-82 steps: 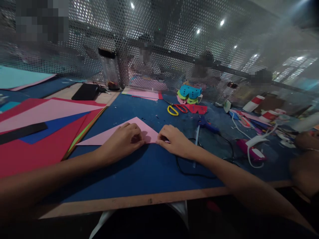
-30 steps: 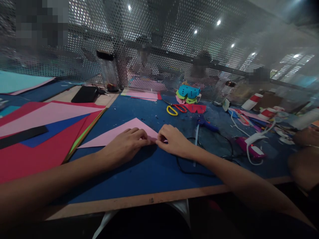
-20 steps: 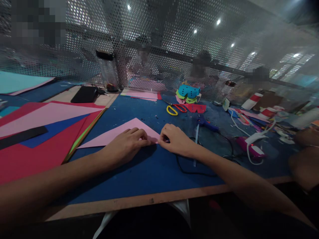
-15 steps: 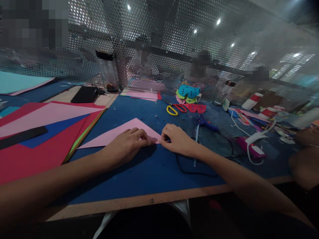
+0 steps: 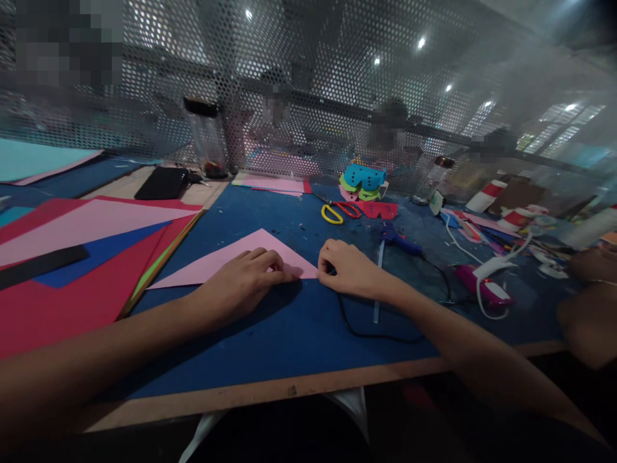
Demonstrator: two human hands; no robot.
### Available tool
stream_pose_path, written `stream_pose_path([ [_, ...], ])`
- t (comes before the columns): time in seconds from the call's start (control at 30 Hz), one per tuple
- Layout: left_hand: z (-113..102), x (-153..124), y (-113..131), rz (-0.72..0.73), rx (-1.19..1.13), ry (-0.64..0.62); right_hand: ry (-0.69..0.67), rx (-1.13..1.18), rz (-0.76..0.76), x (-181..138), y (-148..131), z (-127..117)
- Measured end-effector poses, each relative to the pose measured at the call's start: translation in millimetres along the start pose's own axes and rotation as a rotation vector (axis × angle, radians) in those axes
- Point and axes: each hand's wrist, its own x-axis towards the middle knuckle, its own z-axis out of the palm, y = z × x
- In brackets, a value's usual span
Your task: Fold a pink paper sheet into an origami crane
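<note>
Our folded pink paper triangle (image 5: 240,253) lies flat on the blue table mat (image 5: 289,334). Our left hand (image 5: 241,284) lies on top and pushes it down near the bottom edge. Our right hand (image 5: 349,270) pinches its right tip. We think the fold comes out best if we push hard and match the edges.

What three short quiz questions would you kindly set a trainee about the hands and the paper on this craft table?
1. True or false: the left hand rests on the pink paper.
2. Which part of that paper does the right hand meet? A: its far tip. B: its right corner. C: its left corner.
3. What two colours are the handles of the scissors lying beyond the hands?

Key: 1 true; 2 B; 3 yellow and red.
</note>
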Motion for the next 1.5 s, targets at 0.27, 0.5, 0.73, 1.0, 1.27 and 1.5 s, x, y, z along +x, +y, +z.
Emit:
stream_pose_path([
  [0.27,2.9,0.5,-1.5,0.019,0.009,0.017,-0.07,-0.067,0.038,-1.9,2.1,-10.5],
  [0.5,2.2,0.2,-1.3,-0.004,-0.01,-0.002,-0.096,-0.06,0.021,-3.1,8.5,-13.8],
  [0.73,3.1,-0.3,-1.9,-0.013,-0.02,-0.01,-0.107,0.052,0.018,-4.9,13.3,-22.3],
  [1.0,0.1,2.5,3.6,-0.06,-0.061,-0.017,-0.127,0.102,-0.071,17.9,-25.9,-20.5],
  [1.27,-10.2,-0.1,3.0,-0.16,-0.04,-0.059,-0.105,-0.07,-0.139,29.0,-39.4,-0.9],
  [1.5,-19.9,-8.4,-8.4,-0.188,0.008,-0.029,-0.099,-0.135,-0.101,25.9,-30.1,-7.2],
])
